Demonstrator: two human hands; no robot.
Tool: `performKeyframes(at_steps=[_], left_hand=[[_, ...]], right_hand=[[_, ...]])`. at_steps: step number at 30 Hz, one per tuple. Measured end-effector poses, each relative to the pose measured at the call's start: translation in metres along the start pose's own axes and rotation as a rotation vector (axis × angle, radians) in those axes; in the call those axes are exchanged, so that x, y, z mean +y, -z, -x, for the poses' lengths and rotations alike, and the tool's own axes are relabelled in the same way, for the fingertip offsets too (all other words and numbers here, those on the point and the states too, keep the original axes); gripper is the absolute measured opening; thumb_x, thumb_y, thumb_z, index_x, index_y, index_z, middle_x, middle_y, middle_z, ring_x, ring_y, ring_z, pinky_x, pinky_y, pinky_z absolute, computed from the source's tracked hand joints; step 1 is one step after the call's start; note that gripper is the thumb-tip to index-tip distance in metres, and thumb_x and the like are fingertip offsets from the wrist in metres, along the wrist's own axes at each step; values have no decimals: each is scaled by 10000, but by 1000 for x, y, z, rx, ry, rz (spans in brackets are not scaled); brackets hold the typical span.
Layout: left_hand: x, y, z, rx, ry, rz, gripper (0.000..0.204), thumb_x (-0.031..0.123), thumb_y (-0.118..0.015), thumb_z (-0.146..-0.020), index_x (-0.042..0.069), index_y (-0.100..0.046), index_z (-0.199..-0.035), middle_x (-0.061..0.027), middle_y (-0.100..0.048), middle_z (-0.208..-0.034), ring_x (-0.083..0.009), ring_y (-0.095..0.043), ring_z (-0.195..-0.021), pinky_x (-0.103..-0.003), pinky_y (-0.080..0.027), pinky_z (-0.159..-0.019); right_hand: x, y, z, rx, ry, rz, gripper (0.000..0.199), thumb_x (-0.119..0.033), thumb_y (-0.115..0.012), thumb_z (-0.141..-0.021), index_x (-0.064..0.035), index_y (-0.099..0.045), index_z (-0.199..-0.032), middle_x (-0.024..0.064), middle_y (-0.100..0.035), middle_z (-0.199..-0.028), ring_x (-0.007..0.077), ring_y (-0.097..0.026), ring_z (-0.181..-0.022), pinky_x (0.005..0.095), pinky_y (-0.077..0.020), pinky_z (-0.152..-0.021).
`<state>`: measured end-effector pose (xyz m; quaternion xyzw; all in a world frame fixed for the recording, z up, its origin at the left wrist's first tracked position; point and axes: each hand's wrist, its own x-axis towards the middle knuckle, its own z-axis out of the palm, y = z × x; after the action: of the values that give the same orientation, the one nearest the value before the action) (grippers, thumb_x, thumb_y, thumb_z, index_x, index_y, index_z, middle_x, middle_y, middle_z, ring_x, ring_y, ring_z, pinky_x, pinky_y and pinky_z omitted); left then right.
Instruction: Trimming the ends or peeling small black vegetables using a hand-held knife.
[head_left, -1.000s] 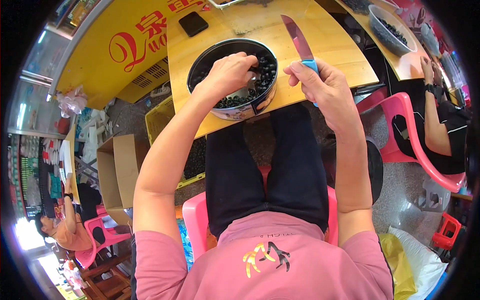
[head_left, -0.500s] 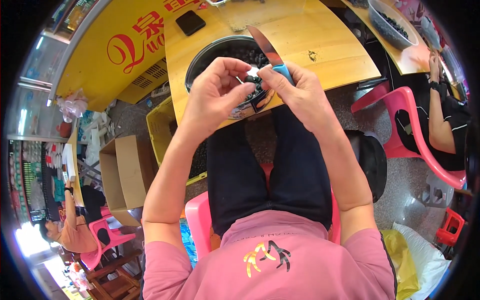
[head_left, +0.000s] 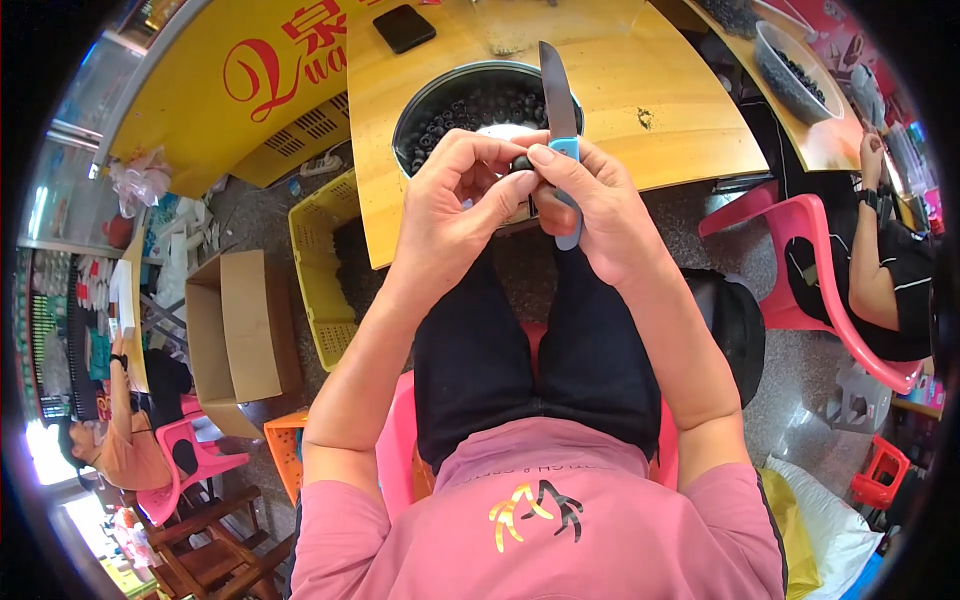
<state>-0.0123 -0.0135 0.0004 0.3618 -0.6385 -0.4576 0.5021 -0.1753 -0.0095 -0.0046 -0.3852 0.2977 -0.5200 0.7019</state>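
My left hand (head_left: 447,208) is closed, its thumb and fingertips pinching a small dark round piece (head_left: 521,163). My right hand (head_left: 612,212) grips a knife (head_left: 557,92), whose blue handle lies in the palm and whose blade points away from me and upward. The right thumb and fingertips meet the left ones at the dark piece. Just beyond and below both hands stands a round dark-walled tub (head_left: 410,112) with many similar dark pieces (head_left: 490,104) in it. Something white shows among them, partly hidden by my fingers.
The tub stands on a wooden table (head_left: 660,85), with a black phone (head_left: 404,29) at the far left. Below its left edge sits a yellow crate (head_left: 312,235), near an open cardboard box (head_left: 250,325). At right, another person sits in a pink chair (head_left: 815,215) by a bowl (head_left: 790,75).
The knife has turned more upright, and its handle now shows below my right fingers. My hands have drawn closer together around the dark piece. The view has shifted slightly.
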Motion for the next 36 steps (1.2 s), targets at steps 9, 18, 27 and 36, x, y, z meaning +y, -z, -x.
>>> performKeyframes(at_steps=[9, 18, 27, 36], left_hand=[[-7, -1, 15, 64, 43, 193, 131, 27, -641, -907, -22, -611, -1025, -36, -538, -1026, -87, -605, -919, -226, -497, -804], [-3, 4, 19, 29, -26, 221, 147, 49, -628, -923, -25, -606, -1048, -25, -538, -1031, -74, -576, -894, -218, -472, -799], [2, 1, 21, 76, 68, 267, 183, 145, -620, -947, 23, -593, -1082, 4, -595, -918, -51, -508, -778, -195, -415, -690], [-1, -2, 21, 55, 49, 295, 201, 133, -607, -951, 3, -581, -1103, -25, -592, -900, -89, -503, -751, -222, -414, -688]], right_hand=[[2, -8, 0, 33, 8, 90, 243, -221, -615, -948, -38, -650, -1104, -66, -514, -671, 9, -420, -539, 182, -337, -512], [-12, -11, 4, -40, 61, 208, 241, -215, -614, -947, -26, -652, -1093, -53, -540, -703, 23, -453, -570, 184, -358, -531], [-5, 1, 13, 9, 738, 1145, 156, -93, -644, -898, -9, -635, -1029, 72, -600, -752, 160, -566, -598, 282, -457, -560], [-5, 5, 10, 75, 863, 1266, 159, -61, -684, -844, -19, -637, -990, 101, -588, -759, 214, -558, -565, 305, -436, -512]])
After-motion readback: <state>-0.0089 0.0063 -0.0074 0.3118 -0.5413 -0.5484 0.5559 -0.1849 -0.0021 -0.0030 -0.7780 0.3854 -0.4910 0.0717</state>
